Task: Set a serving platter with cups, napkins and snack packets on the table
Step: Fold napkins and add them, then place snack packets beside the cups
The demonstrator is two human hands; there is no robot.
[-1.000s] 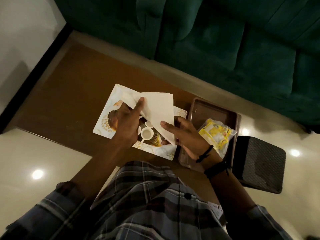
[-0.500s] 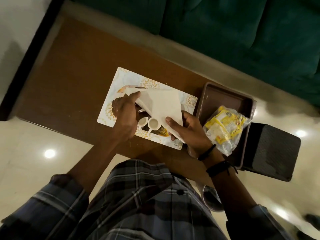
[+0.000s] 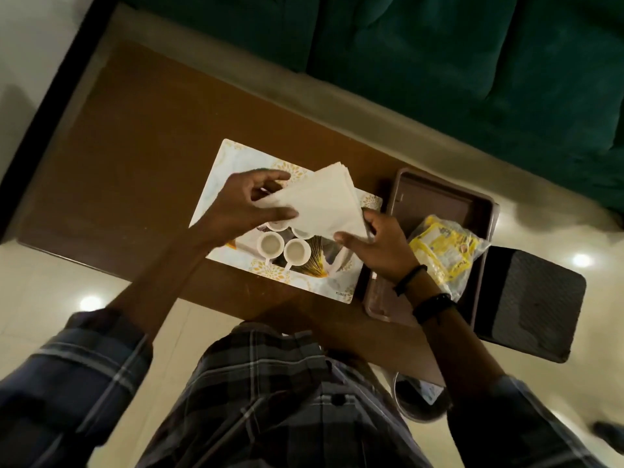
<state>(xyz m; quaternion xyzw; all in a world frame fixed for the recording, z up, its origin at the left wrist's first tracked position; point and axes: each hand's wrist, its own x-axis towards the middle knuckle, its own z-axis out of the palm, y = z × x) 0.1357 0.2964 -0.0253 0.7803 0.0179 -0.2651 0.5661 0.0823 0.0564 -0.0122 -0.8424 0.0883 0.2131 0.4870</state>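
A white platter (image 3: 233, 163) with gold flower prints lies on the brown table (image 3: 141, 136). Several small white cups (image 3: 270, 244) stand on it, partly hidden under my hands. I hold a stack of white napkins (image 3: 324, 201) above the platter. My left hand (image 3: 250, 201) pinches its left edge, and my right hand (image 3: 378, 244) grips its lower right corner. A clear bag of yellow snack packets (image 3: 445, 248) lies in a brown tray (image 3: 435, 197) to the right of the platter.
A dark green sofa (image 3: 439, 62) runs along the far side of the table. A black stool (image 3: 533, 298) stands right of the tray. A round bowl-like thing (image 3: 418, 396) sits on the floor near my right forearm. Pale tiles surround the table.
The napkin stack has been lifted and turned, with my left hand now on its left edge. More cups show beneath it. The camera has shifted over the table.
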